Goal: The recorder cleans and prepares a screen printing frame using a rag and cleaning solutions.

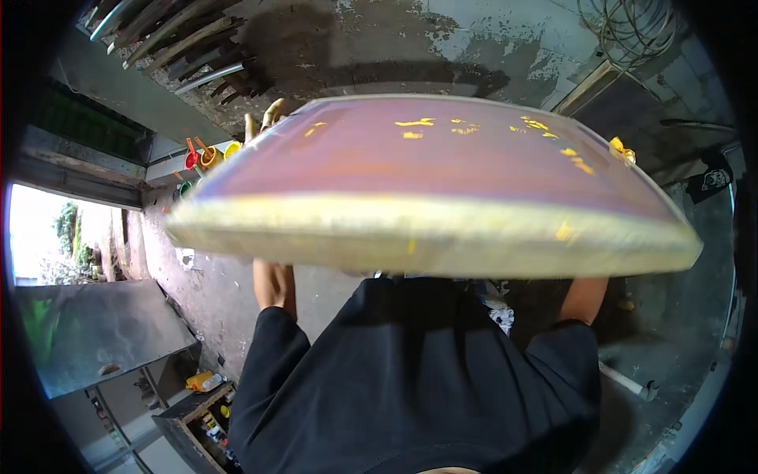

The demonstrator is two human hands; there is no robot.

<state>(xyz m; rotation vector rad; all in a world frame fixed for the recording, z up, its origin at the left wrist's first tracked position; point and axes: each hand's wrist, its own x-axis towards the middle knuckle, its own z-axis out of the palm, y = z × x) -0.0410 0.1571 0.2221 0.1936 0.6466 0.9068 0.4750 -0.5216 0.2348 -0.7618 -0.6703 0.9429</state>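
Observation:
A wide framed mesh screen (414, 163), apparently a screen-printing frame, is raised in front of my chest and fills the middle of the view. Its face is mauve with several yellow ink marks, and its near rail is pale yellow and blurred. My left hand (269, 117) grips the far left edge; a few fingers show above it. At the right edge, my right hand (622, 151) shows only as what look like yellow-stained fingertips. The frame hides both palms. Below its near rail, both bare forearms come out of black sleeves.
Ink pots with handles sticking out (208, 155) stand on a ledge at left. Below it are a dark panel (112, 332) and an open wooden cabinet (198, 423) holding small containers. Wooden and metal strips (189, 53) lie at the upper left. Coiled cable (633, 35) hangs upper right.

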